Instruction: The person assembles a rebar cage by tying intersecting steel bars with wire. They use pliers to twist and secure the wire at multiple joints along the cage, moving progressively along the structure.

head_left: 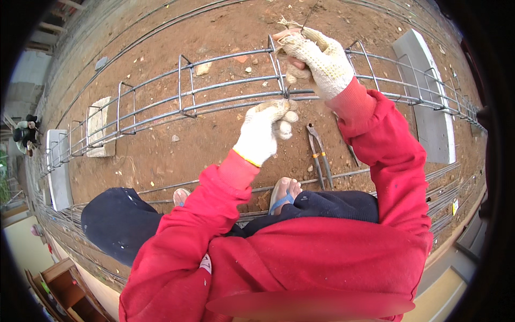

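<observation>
A long cage of steel reinforcing bars (153, 119) with rectangular stirrups stretches across in front of me. My right hand (316, 58), in a worn off-white knit glove, is closed by the top of a stirrup (276, 64). From its fingers a thin dark wire (309, 17) sticks up. My left hand (262, 130), also gloved, is closed at the near lower bar, just below that stirrup's foot. Its curled fingers hide whatever they pinch. Below my right forearm, pincers (317, 155) with yellow-banded handles lie on the soil, apart from both hands.
Concrete blocks stand under the cage at the right (426, 102) and far left (59, 169), with a pale block (101, 127) between. Loose bars (440, 188) lie near my sandalled feet (286, 194). Another person (26, 133) is at the far left. A wooden cabinet (72, 290) stands lower left.
</observation>
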Motion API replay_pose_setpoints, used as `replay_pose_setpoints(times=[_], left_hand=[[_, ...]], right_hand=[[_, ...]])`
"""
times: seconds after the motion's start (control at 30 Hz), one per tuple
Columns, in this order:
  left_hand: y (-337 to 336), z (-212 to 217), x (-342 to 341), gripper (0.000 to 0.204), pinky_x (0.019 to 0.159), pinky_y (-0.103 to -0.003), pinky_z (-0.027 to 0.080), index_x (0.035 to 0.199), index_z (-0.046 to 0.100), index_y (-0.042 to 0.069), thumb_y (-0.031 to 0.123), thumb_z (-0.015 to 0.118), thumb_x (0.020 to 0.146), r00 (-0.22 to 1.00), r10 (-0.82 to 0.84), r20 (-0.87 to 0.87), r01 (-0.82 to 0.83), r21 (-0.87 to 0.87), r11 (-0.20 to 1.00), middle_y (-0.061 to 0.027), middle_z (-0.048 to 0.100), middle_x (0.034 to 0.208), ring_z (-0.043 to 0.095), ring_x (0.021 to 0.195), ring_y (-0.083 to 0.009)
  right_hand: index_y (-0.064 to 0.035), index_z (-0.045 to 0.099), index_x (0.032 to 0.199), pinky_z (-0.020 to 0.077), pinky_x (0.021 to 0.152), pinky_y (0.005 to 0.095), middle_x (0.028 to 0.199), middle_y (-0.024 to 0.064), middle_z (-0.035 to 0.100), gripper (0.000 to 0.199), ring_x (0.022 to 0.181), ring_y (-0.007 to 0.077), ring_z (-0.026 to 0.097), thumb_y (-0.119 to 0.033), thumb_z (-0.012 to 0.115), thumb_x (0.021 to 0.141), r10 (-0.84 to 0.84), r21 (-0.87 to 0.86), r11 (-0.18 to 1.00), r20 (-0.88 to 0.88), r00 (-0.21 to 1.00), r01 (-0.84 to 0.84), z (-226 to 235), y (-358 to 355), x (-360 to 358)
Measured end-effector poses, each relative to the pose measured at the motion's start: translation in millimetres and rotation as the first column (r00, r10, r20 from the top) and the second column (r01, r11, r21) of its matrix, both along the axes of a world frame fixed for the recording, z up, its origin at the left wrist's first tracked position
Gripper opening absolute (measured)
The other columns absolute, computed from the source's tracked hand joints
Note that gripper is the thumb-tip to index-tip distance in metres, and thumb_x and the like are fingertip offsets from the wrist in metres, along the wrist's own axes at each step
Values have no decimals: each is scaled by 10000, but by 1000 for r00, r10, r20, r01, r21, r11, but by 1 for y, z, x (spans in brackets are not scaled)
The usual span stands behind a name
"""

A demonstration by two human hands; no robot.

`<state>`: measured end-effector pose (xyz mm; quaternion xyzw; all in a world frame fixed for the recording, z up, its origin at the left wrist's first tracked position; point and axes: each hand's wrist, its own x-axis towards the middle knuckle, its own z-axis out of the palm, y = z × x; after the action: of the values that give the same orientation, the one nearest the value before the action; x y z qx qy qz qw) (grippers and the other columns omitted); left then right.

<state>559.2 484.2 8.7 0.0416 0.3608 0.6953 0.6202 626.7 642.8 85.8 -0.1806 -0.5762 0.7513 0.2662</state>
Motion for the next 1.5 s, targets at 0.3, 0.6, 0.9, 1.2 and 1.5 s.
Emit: replay_pose_setpoints(times=[0.3,0.6,0.9,1.2,1.5], left_hand=[[3,42,-18,212,450,-238,474,981,696,-2,187,615,931,862,-110,-495,-9,-232,973,-73,686,711,608,504,-127],[18,80,-46,217,442,-246,480,913,705,-9,192,625,899,540,-424,-727,163,-404,900,-83,680,673,628,515,-127],[63,117,-54,362,736,-397,530,713,723,45,351,563,823,-682,-251,-687,272,-556,785,-167,691,763,670,768,-326],[56,139,-51,442,669,-409,518,796,692,-12,412,625,903,-659,-47,-751,405,-406,819,-185,661,733,656,688,-319],[-98,162,-137,281,527,-373,512,948,720,49,299,592,935,-496,-725,-477,347,-875,338,-90,647,691,618,561,-284]], right_hand=[[-1,655,1142,488,589,209,914,16,674,278,711,42,579,-195,651,944,113,63,991,64,992,-117,-25,22,35],[-32,649,1080,541,628,330,834,101,703,254,703,252,677,-158,713,870,164,884,467,-65,984,-19,-51,-6,52],[-68,632,989,484,658,458,746,123,605,221,680,316,608,-185,569,812,23,982,-132,138,990,-134,-98,-89,-12],[-91,551,1273,446,987,408,1275,153,573,343,1096,306,582,-215,493,958,-50,958,264,-102,994,112,-76,-100,-31],[-123,594,1215,535,800,456,1046,140,664,512,953,337,660,-376,751,799,-465,539,701,842,274,-468,-156,-86,186]])
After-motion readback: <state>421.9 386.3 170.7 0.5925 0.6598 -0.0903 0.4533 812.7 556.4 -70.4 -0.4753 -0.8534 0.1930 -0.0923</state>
